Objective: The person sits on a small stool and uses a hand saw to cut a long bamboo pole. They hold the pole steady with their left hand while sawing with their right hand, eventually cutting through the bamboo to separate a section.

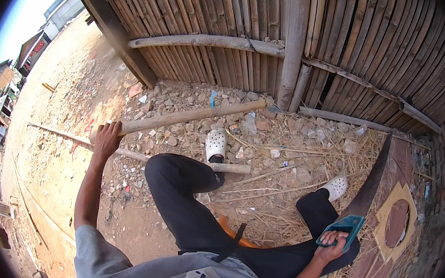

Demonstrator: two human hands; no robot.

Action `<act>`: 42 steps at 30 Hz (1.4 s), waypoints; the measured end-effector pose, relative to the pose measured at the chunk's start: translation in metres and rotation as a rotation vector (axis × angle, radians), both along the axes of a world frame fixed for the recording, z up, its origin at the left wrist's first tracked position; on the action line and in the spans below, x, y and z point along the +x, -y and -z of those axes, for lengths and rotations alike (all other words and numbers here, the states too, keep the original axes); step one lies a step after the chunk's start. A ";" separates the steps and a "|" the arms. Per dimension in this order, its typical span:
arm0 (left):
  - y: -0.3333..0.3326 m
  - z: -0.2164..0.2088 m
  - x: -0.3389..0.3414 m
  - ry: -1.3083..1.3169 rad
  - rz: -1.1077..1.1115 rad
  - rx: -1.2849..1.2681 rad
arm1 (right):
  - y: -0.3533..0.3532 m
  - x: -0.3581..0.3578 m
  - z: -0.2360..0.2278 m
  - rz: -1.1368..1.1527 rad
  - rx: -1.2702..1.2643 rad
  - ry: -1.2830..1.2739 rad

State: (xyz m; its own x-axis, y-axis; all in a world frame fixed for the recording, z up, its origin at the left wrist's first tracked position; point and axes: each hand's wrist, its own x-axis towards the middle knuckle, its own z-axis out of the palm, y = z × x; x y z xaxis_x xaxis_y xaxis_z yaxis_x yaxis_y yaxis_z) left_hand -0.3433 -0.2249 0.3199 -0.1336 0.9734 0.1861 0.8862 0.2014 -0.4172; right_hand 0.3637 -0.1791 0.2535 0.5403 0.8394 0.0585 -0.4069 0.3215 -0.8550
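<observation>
**Thick pole (181, 119) and saw (372, 185) being held, one in each hand**

The thick pole is being gripped near its left end by the left hand (107, 137), whose fingers are being curled over the wood. It is being held slantwise above the rubble (309, 131), its other end being pointed toward the bamboo wall (203, 62); whether that end is being borne by the ground cannot be told.

The saw is being clasped by its teal handle (352, 225) in the closed right hand (332, 246), its dark blade being aimed forward, well apart from the thick pole.

A thinner pole (132, 154) is being partly hidden by the dark trousers (194, 211). White clogs (215, 142) are being worn. At the right, a yellowish board (383, 213) with a rounded hole is being bordered by straw (279, 214).
</observation>
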 end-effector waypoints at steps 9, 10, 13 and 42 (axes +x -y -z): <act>0.022 0.186 -0.009 0.315 -0.202 0.058 | -0.013 -0.009 0.010 0.008 -0.145 -0.009; 0.017 0.198 -0.008 0.306 -0.265 -0.025 | -0.014 -0.012 0.010 0.006 -0.157 -0.014; -0.005 0.229 0.000 0.298 -0.389 -0.283 | -0.012 -0.015 0.019 0.003 -0.230 0.026; -0.155 0.299 0.154 0.628 0.180 -0.853 | -0.012 -0.012 0.018 0.102 -0.366 -0.068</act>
State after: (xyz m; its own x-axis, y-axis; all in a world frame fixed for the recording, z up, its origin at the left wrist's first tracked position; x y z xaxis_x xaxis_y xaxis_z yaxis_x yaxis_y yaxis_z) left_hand -0.1897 -0.0701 0.0206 0.1897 0.7643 -0.6163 0.9786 -0.0961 0.1821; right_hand 0.3515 -0.1673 0.2353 0.6142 0.7400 -0.2741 -0.4484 0.0415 -0.8928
